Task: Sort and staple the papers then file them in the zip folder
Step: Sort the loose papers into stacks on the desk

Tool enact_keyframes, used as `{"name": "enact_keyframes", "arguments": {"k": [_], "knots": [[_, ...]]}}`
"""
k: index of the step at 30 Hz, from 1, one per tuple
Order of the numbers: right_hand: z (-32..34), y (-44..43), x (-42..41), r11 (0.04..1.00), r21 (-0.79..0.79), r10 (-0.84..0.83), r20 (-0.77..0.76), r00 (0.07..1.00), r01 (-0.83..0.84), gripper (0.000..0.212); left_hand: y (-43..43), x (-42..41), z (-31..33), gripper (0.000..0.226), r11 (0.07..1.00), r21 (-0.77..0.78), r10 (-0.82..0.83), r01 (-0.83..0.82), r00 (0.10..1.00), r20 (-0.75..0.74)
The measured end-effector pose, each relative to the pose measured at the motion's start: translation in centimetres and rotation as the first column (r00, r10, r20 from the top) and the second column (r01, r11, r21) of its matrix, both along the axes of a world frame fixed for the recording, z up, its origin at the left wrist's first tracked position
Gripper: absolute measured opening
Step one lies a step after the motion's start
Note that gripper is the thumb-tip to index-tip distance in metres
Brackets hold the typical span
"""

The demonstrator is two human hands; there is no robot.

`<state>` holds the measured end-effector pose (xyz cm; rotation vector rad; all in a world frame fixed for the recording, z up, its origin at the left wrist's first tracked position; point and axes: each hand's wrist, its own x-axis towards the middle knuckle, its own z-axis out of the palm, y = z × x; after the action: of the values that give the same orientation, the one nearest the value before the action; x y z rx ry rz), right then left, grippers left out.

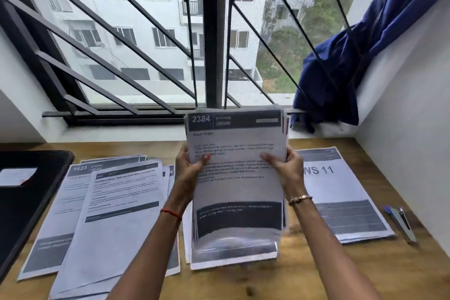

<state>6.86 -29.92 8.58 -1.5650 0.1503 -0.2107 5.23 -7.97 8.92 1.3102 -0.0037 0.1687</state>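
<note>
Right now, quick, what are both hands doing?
Left hand: grips the left edge of the raised stack of white printed papers.
Right hand: grips the right edge of the same stack.

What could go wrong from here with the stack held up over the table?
1. The thick stack of printed white sheets is gripped only near its side edges by the left hand and right hand. Its sheets look unevenly aligned, so some could slide out.
2. Any that slip would probably land on the loosely fanned pile of printed papers or the "NS 11" pile of printed papers, mixing sets already sorted.
</note>
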Motion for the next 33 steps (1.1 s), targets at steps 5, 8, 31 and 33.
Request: {"name": "enact_keyframes", "arguments": {"k": [5,8,31,33], "knots": [[2.9,3.1,-0.3,0.945,-0.176,-0.189,0.394,0.900,0.275,0.027,-1.2,-0.1,2.8,0.017,0.972,0.147,0.129,-0.181,0.943,0.308],[0.4,4.1,-1.6,0.948,-0.186,-0.185,0.338,0.923,0.258,0.035,-0.9,-0.9,0.2,0.048,0.952,0.210,0.175,-0.225,0.957,0.231],[-3.4,3.2,-1.8,0.910,-0.412,0.016,0.128,0.992,0.038,0.034,-2.4,0.2,-3.6,0.020,0.905,0.370,0.183,-0.210,0.977,0.108],[-2.5,2.6,-1.1,0.906,-0.420,0.009,0.161,0.987,0.060,0.030,-2.5,0.8,-2.8,0.019,0.922,0.339,0.160,-0.188,0.981,0.110]]}}
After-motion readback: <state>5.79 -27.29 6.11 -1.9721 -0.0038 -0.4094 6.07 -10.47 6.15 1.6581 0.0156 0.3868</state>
